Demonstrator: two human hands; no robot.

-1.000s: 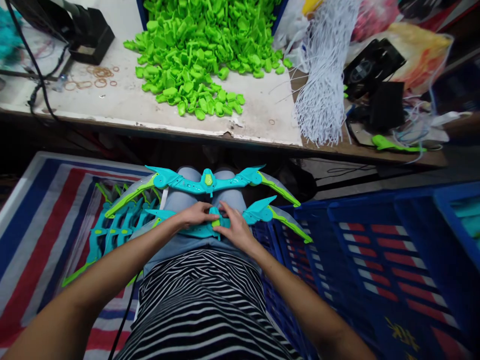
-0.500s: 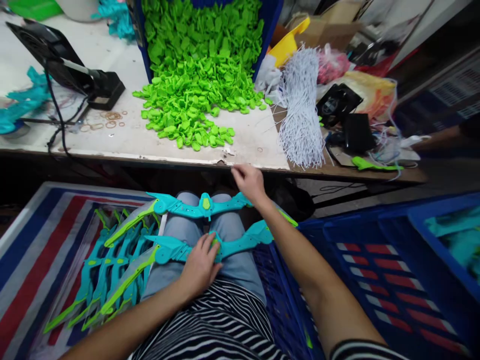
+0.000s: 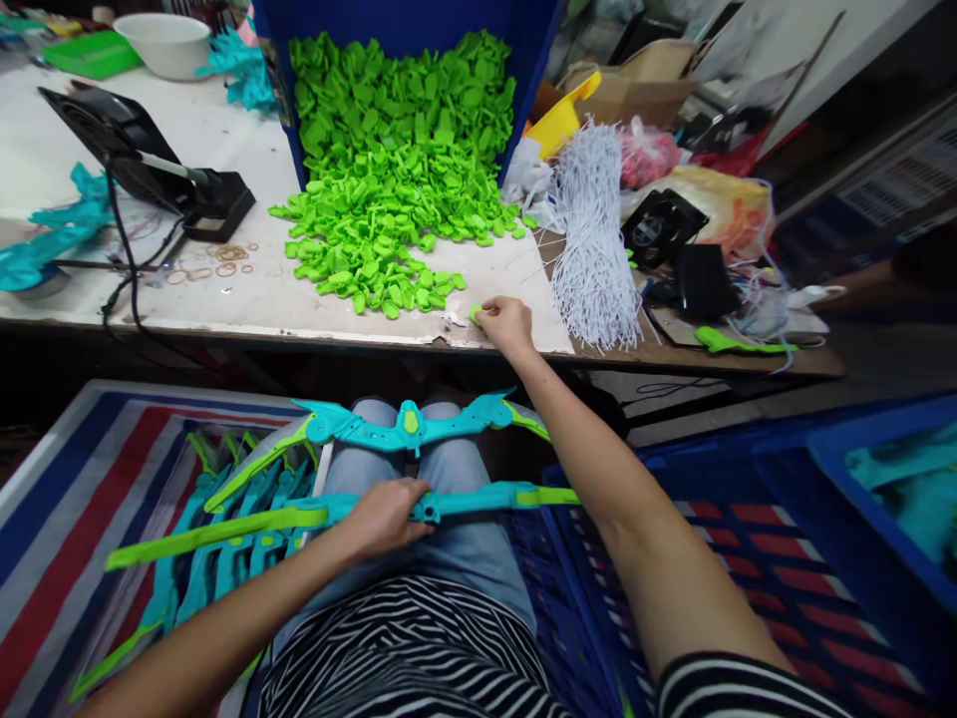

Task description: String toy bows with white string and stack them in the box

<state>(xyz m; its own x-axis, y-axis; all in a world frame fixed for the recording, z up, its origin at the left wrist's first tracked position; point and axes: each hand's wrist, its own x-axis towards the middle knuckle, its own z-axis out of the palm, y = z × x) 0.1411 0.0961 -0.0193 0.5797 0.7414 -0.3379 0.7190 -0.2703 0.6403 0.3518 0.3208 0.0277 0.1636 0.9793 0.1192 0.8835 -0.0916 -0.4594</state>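
Observation:
My left hand (image 3: pixel 389 517) is wrapped round the middle of a teal and green toy bow (image 3: pixel 478 499), held edge-on above my lap. A second toy bow (image 3: pixel 374 429) lies across my knees just beyond it, with a green piece at its centre. At the table's front edge, my right hand (image 3: pixel 508 324) pinches a small green plastic piece (image 3: pixel 476 314) between thumb and fingers. Close by on the left spreads a heap of similar green pieces (image 3: pixel 404 219), spilling from a blue bin (image 3: pixel 273 90) tipped on its side.
White strings (image 3: pixel 590 239) and a black fan (image 3: pixel 662 224) lie on the table's right. A black stand (image 3: pixel 216 204) and rubber bands (image 3: pixel 228 257) are on the left. Several toy bows (image 3: pixel 254 529) rest on a striped surface (image 3: pixel 67 499). Blue crates (image 3: pixel 748 469) stand right.
The bow in my left hand has turned from face-up to edge-on. My right hand has risen slightly onto the table edge, and a green piece now shows in its fingers.

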